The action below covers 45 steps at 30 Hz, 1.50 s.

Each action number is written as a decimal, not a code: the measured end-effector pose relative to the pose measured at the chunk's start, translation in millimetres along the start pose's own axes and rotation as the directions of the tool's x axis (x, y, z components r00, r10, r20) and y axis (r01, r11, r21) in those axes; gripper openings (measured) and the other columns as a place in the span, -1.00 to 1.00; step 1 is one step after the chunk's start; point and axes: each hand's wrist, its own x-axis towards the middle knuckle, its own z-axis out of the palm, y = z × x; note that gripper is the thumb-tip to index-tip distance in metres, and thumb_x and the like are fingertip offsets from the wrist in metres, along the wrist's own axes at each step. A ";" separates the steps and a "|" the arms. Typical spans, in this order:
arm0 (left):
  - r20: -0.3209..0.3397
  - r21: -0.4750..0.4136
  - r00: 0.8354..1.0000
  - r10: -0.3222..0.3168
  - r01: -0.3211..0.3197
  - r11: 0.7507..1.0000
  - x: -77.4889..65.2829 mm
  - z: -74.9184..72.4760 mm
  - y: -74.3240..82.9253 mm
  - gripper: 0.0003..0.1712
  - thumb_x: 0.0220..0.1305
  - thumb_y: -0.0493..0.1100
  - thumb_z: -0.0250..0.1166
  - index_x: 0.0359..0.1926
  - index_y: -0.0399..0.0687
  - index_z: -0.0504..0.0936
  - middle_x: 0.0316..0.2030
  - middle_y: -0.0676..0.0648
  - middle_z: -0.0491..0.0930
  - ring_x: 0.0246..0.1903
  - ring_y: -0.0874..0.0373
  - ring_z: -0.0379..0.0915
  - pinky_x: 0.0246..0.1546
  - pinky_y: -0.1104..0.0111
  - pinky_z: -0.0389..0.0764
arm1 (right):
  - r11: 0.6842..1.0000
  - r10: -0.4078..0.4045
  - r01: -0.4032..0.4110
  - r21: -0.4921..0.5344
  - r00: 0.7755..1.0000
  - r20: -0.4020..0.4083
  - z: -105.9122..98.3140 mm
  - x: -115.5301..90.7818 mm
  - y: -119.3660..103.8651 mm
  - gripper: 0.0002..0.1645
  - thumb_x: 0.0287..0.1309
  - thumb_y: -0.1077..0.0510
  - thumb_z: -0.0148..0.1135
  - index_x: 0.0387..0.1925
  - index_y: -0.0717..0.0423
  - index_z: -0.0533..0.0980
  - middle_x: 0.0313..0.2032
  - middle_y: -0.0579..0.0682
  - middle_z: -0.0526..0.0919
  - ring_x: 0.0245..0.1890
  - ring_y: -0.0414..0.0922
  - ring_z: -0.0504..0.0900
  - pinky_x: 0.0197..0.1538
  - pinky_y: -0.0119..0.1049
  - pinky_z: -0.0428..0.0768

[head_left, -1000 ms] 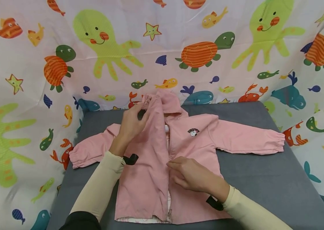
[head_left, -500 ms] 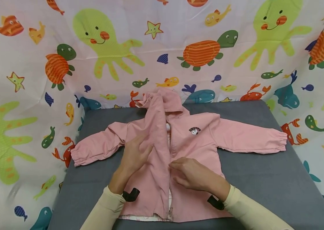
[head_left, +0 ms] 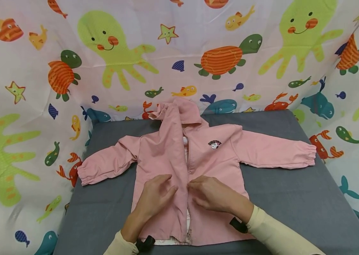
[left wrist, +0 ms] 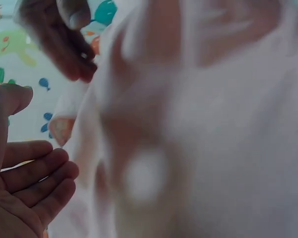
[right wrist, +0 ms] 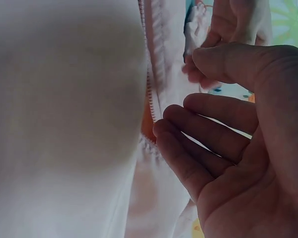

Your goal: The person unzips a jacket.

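Note:
A child's pink hooded jacket lies front up with both sleeves spread, its front unzipped and a pale patterned lining showing in the gap. My left hand is over the lower left front panel, fingers loosely bent and thumb apart, holding nothing. Close to the zipper edge, my right hand has its fingertips over the right panel. In the right wrist view that hand's fingers are relaxed and the thumb stands away from them. The hood is bunched at the top, its left side folded over.
The jacket lies on a grey padded surface. A white curtain printed with sea animals rises behind it and along both sides. The left sleeve is wrinkled; the right sleeve reaches straight out to the side.
My left hand has let go of the hood's left edge and come down toward me over the left panel. The hood edge stays folded outward. My right hand has hardly moved.

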 end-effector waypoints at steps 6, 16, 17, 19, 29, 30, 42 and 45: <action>0.071 0.027 0.997 0.021 -0.023 0.999 -16.8 7.7 3.6 -0.62 0.31 -0.04 0.57 -0.01 -0.22 0.83 -0.12 -0.12 0.85 -0.07 0.05 0.80 0.01 0.11 0.77 | 1.000 0.000 0.000 0.022 1.000 0.011 5.7 0.1 1.4 -0.61 0.28 0.22 0.47 0.12 0.18 0.70 -0.02 -0.04 0.79 0.00 -0.17 0.74 0.13 -0.16 0.73; 0.399 0.017 0.913 -0.087 0.087 0.996 -25.1 8.2 3.5 -0.49 0.26 0.24 0.57 -0.70 0.23 0.60 -0.73 0.37 0.40 -0.66 0.48 0.30 -0.55 0.53 0.38 | 1.000 -0.017 0.016 0.020 0.999 0.045 12.5 3.2 2.6 -0.70 0.19 0.24 0.51 -0.03 0.13 0.71 -0.22 -0.11 0.74 -0.20 -0.23 0.64 -0.03 -0.23 0.69; 0.433 0.018 0.896 -0.098 0.100 0.995 -25.7 8.3 3.5 -0.45 0.25 0.27 0.57 -0.73 0.23 0.58 -0.76 0.38 0.36 -0.69 0.48 0.27 -0.59 0.54 0.35 | 1.000 -0.015 0.014 0.023 0.999 0.050 13.1 3.2 2.6 -0.70 0.18 0.25 0.51 -0.03 0.12 0.71 -0.23 -0.11 0.74 -0.20 -0.24 0.64 -0.03 -0.23 0.69; 0.492 0.015 0.863 -0.112 0.120 0.993 -26.8 8.2 4.5 -0.40 0.24 0.30 0.57 -0.77 0.22 0.56 -0.80 0.38 0.32 -0.75 0.48 0.23 -0.64 0.53 0.30 | 1.000 -0.015 0.014 0.027 0.998 0.059 14.3 3.0 2.7 -0.70 0.18 0.25 0.51 -0.03 0.12 0.71 -0.21 -0.11 0.75 -0.19 -0.23 0.65 -0.02 -0.23 0.69; 0.672 -0.066 0.740 -0.034 0.105 0.992 -24.5 4.7 7.7 -0.52 0.26 -0.09 0.54 -0.74 0.18 0.54 -0.80 0.37 0.24 -0.78 0.56 0.07 -0.68 0.59 0.17 | 0.994 -0.088 0.084 0.064 0.993 0.077 23.1 1.5 4.3 -0.51 0.08 0.25 0.58 0.10 0.16 0.75 -0.03 -0.06 0.85 0.05 -0.15 0.77 0.20 -0.23 0.70; 0.676 -0.089 0.737 -0.013 0.098 0.991 -24.0 4.1 6.5 -0.52 0.27 -0.14 0.52 -0.73 0.16 0.52 -0.80 0.36 0.21 -0.78 0.56 0.04 -0.67 0.59 0.14 | 0.993 -0.099 0.094 0.072 0.992 0.078 24.3 1.8 4.2 -0.50 0.08 0.25 0.58 0.12 0.16 0.75 0.00 -0.05 0.85 0.08 -0.15 0.77 0.22 -0.23 0.70; 0.644 -0.231 0.758 0.100 0.068 0.971 -19.0 -2.0 -5.1 -0.58 0.32 -0.23 0.45 -0.64 0.07 0.49 -0.69 0.30 0.33 -0.69 0.60 0.15 -0.59 0.65 0.22 | 0.961 -0.260 0.241 0.134 0.955 0.144 32.1 4.5 -2.9 -0.61 0.08 0.25 0.36 -0.03 0.01 0.81 -0.11 -0.21 0.86 0.23 -0.01 0.70 0.41 -0.15 0.59; 0.635 -0.210 0.770 0.064 0.092 0.973 -17.2 -2.8 -4.1 -0.63 0.34 -0.24 0.38 -0.59 0.07 0.47 -0.67 0.28 0.32 -0.67 0.53 0.17 -0.57 0.61 0.22 | 0.962 -0.260 0.243 0.121 0.954 0.148 32.4 3.8 -3.7 -0.72 0.11 0.17 0.39 -0.12 -0.08 0.82 -0.20 -0.26 0.84 0.20 -0.03 0.69 0.42 -0.11 0.55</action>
